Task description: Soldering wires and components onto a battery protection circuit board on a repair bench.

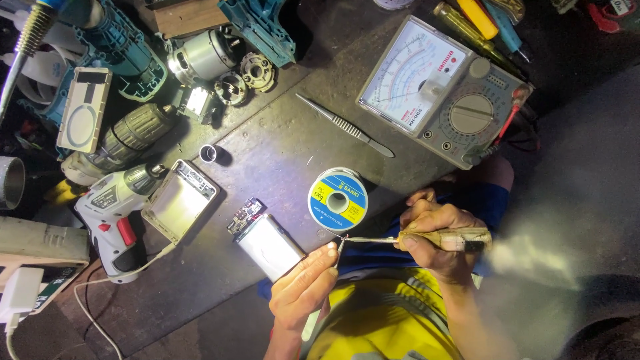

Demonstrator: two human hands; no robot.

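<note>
Right hand (437, 233) closed around the wooden handle of a soldering iron (427, 239), metal tip pointing left. Left hand (305, 283) pinches something thin between thumb and forefinger at the iron's tip; probably a wire, too small to tell. Tip and fingertips meet just below a blue-and-yellow spool of solder wire (338, 199). A flat silver pouch battery with a small circuit board (267, 241) lies just beside the left hand, on the dark metal bench top (280, 143). Steel tweezers (345, 125) and a grey analogue multimeter (443, 90) lie farther up. White cordless screwdriver (115, 220) at left.
</note>
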